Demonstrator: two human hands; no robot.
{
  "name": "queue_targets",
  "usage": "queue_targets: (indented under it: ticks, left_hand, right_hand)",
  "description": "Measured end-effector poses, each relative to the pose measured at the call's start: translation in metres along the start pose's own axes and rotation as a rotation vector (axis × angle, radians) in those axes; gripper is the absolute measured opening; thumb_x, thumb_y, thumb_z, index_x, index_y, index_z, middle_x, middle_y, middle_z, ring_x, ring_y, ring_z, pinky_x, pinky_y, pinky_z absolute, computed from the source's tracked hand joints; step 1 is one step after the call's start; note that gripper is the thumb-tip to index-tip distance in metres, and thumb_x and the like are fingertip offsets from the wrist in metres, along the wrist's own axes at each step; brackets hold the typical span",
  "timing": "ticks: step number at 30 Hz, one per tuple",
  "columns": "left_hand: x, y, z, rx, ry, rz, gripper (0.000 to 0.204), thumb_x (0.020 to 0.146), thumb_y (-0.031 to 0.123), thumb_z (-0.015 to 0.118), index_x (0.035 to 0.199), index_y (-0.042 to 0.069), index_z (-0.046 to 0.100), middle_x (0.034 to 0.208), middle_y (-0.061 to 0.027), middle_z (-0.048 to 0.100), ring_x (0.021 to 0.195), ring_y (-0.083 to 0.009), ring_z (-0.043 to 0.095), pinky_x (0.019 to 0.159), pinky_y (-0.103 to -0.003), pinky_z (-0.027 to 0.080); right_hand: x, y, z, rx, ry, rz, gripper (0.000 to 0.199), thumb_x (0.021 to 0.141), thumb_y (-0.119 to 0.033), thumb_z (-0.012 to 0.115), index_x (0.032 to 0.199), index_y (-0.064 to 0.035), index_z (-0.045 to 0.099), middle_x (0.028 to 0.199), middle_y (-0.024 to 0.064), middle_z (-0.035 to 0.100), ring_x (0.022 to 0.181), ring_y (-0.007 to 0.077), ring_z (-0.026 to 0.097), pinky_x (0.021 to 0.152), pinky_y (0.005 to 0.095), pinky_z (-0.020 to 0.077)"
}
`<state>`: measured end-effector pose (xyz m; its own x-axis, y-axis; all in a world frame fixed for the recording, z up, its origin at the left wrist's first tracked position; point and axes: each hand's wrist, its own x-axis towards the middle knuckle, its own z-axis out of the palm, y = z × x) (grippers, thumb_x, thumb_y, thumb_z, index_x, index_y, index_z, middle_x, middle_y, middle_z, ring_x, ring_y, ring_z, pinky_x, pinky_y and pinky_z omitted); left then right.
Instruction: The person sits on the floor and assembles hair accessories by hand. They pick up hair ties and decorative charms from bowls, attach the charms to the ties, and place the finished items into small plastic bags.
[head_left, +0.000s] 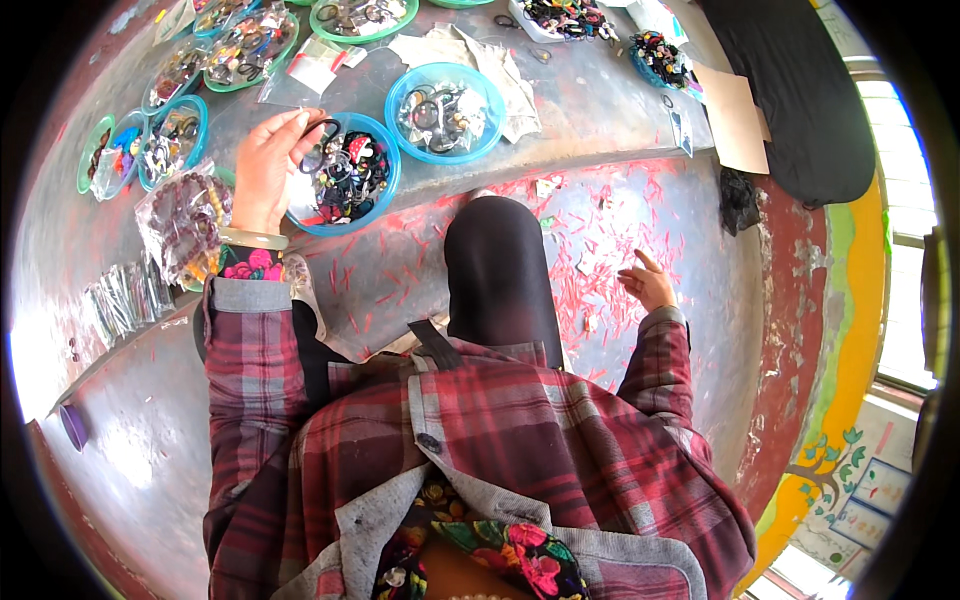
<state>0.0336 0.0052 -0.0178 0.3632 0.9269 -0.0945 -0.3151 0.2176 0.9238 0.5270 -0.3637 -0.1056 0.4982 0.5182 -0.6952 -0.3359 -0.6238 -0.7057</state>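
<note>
Left hand: raised hand (pixel 268 160) at the near rim of a blue bowl, fingers pinched on a dark hair tie (pixel 325 135) — the loop hangs from the fingertips over the bowl's left edge.
Left wrist: a pale bangle (pixel 253 238) sits on it, just above a floral cuff and a red plaid sleeve.
Right hand: open hand (pixel 648 283) held low over the floor to the right of the knee, fingers loosely spread, grasping nothing.
Blue bowl: round blue plastic bowl (pixel 385 192) on the table, full of dark hair ties and small bright ornaments, one red and white.
Second bowl: another blue bowl (pixel 400 90) just beyond and to the right, holding clear packets with dark rings inside.
Left-hand bowls: smaller blue and green bowls (pixel 198 108) stand in a row to the left, each with mixed small accessories.
Bead bag: a clear bag of dark red beads (pixel 180 215) lies just left of the wrist, touching the table's near edge.
Far bowls: green-rimmed bowls (pixel 322 27) and a white tray (pixel 520 22) of hair pieces sit at the far side.
Table: low grey table (pixel 600 100) — worn, with paper scraps and a brown cardboard sheet (pixel 735 120) at its right end.
Knee: a knee in black fabric (pixel 495 260) rises between the hands.
Floor: grey floor (pixel 680 210) strewn with thin red slivers.
</note>
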Motion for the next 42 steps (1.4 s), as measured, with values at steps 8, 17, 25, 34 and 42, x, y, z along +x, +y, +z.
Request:
queue_targets:
  ticks: [8, 17, 25, 34, 42]
  left_hand:
    - [0.003, -0.006, 0.002, -0.086, -0.016, -0.007, 0.019, 0.089, 0.006, 0.050, 0.100, -0.008, 0.057, 0.100, -0.0158, 0.061, 0.094, -0.0203, 0.060, 0.086, -0.028, 0.049]
    - [-0.006, 0.003, 0.008, -0.366, -0.053, 0.028, 0.019, 0.089, 0.006, 0.050, 0.097, -0.008, 0.058, 0.099, -0.0170, 0.061, 0.094, -0.0223, 0.060, 0.085, -0.028, 0.049]
    - [-0.011, 0.021, 0.009, -0.513, 0.015, 0.087, 0.018, 0.088, 0.006, 0.051, 0.098, -0.008, 0.058, 0.101, -0.0180, 0.060, 0.096, -0.0234, 0.059, 0.087, -0.030, 0.049]
    - [-0.016, 0.026, 0.002, -0.484, 0.080, 0.082, 0.019, 0.089, 0.005, 0.050, 0.100, -0.007, 0.058, 0.104, -0.0162, 0.059, 0.096, -0.0214, 0.059, 0.086, -0.029, 0.049]
    - [-0.017, 0.028, 0.010, -0.404, 0.037, 0.025, 0.021, 0.086, 0.003, 0.054, 0.105, -0.006, 0.057, 0.103, -0.0139, 0.060, 0.094, -0.0192, 0.060, 0.086, -0.029, 0.049]
  right_hand:
    - [0.013, 0.039, -0.038, -0.272, 0.249, 0.094, 0.020, 0.080, -0.023, 0.059, 0.089, -0.0068, 0.064, 0.079, 0.0120, 0.064, 0.073, 0.0224, 0.065, 0.059, 0.0313, 0.0483]
    - [-0.042, -0.156, 0.215, -0.237, -0.099, -0.610, 0.020, 0.083, -0.017, 0.058, 0.095, -0.0015, 0.063, 0.080, 0.0048, 0.063, 0.072, 0.0116, 0.059, 0.062, 0.0240, 0.0423]
    - [-0.087, -0.217, 0.425, 0.046, -0.795, -0.634, 0.028, 0.078, -0.005, 0.065, 0.104, 0.0012, 0.058, 0.090, 0.0033, 0.061, 0.084, 0.0094, 0.054, 0.078, 0.0227, 0.0417]
    - [-0.070, -0.202, 0.462, 0.085, -0.820, -0.616, 0.011, 0.079, -0.002, 0.064, 0.089, 0.0004, 0.063, 0.078, 0.0011, 0.062, 0.067, 0.0062, 0.055, 0.062, 0.0184, 0.0435]
    - [-0.068, -0.205, 0.452, 0.020, -0.778, -0.659, 0.008, 0.080, -0.004, 0.063, 0.086, 0.0001, 0.063, 0.075, -0.0008, 0.060, 0.067, 0.0058, 0.052, 0.062, 0.0182, 0.0406]
